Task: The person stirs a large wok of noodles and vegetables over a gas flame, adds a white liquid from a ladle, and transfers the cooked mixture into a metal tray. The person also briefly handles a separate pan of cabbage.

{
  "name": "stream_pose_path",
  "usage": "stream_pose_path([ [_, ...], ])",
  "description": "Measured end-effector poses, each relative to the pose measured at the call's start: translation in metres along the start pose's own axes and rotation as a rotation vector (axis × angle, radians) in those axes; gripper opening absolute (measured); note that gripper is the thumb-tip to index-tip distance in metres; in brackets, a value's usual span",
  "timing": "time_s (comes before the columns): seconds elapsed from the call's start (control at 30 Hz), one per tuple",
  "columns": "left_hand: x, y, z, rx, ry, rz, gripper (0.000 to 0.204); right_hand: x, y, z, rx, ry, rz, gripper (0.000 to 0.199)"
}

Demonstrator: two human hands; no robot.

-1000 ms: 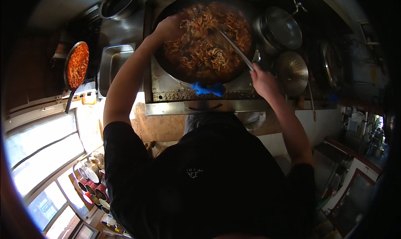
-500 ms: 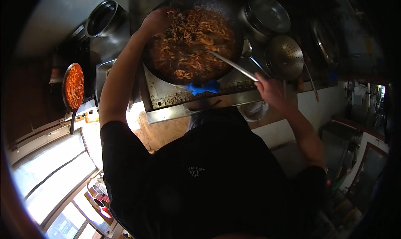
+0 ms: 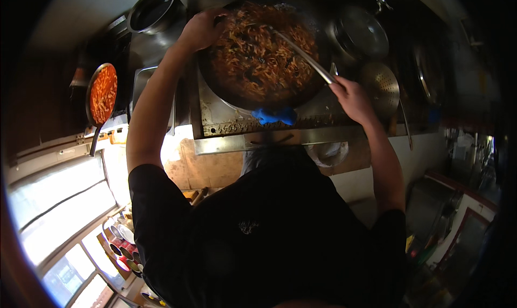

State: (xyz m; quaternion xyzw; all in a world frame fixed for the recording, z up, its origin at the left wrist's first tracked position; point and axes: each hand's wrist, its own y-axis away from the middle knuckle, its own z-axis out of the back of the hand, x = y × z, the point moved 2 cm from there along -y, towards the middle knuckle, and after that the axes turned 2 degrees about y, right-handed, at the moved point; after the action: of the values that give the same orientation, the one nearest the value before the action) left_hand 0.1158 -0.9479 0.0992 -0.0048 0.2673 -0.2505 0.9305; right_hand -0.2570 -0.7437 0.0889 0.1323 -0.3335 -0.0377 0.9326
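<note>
In front of me a large dark wok (image 3: 216,91) stands on the stove, filled with reddish-brown stir-fried strips of food (image 3: 258,57). My left hand (image 3: 203,30) is closed at the wok's far left rim; its fingertips are partly hidden, but it seems to grip the handle there. My right hand (image 3: 353,100) is wrapped round the end of a long-handled metal cooking utensil (image 3: 306,57). The utensil's other end reaches into the far part of the food, so its head is hidden. A blue cloth (image 3: 274,115) is bunched at the wok's near edge.
On the right lie a metal bowl (image 3: 362,34) and a perforated strainer (image 3: 381,88) with a long handle. At left are a deep pot (image 3: 153,11) and a pan of red sauced food (image 3: 103,94). The steel stove front (image 3: 221,145) runs close to my body.
My right hand has pushed the utensil's far end deeper toward the wok's far side. My left hand stays at the left rim. The whole view has shifted slightly.
</note>
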Motion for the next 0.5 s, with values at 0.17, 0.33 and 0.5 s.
stream_pose_path([
  [0.17, 0.0, 0.011, 0.011, -0.072, -0.024, -0.045, 0.038, -0.024, -0.034, 0.007, -0.289, 0.078, 0.137, 0.045],
  [0.33, -0.012, 0.015, 0.011, -0.071, -0.008, 0.001, 0.037, 0.008, -0.085, -0.041, 0.084, 0.096, 0.004, 0.047],
  [0.5, -0.024, 0.017, 0.017, -0.069, 0.011, -0.046, 0.039, 0.02, -0.055, -0.024, 0.131, 0.18, 0.167, 0.029],
])
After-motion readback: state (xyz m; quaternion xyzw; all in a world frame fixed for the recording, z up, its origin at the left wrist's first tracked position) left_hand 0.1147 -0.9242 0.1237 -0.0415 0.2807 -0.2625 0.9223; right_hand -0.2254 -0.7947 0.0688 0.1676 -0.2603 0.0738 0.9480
